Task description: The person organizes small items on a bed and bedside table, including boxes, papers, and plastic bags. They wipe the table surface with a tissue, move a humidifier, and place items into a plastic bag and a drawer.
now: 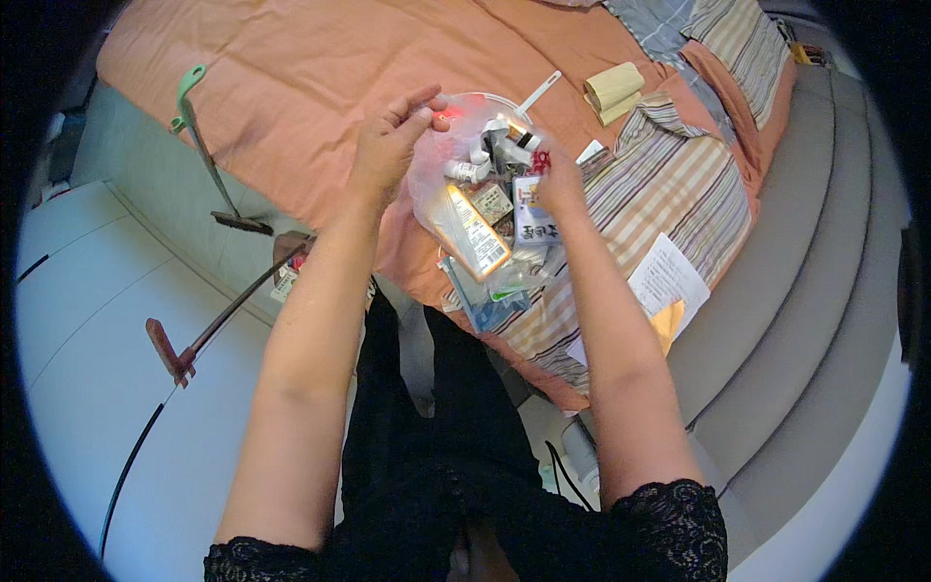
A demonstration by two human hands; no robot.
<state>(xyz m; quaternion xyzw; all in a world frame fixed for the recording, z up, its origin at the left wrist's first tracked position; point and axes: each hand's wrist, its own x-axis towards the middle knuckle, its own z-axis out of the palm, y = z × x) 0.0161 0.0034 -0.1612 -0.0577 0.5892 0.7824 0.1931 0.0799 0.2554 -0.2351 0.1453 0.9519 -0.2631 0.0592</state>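
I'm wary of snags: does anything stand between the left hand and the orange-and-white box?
Yes: the white container and the left side of the translucent plastic bag lie between the left hand and the orange-and-white box. The box's upper face looks uncovered.

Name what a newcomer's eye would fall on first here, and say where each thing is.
Probably the jumble of small packages at a translucent plastic bag, near the middle, between the left hand and the right hand. Next, likely the broad orange bed cover behind them, and the green-gripped tool with a dark head, at the bed's left side.
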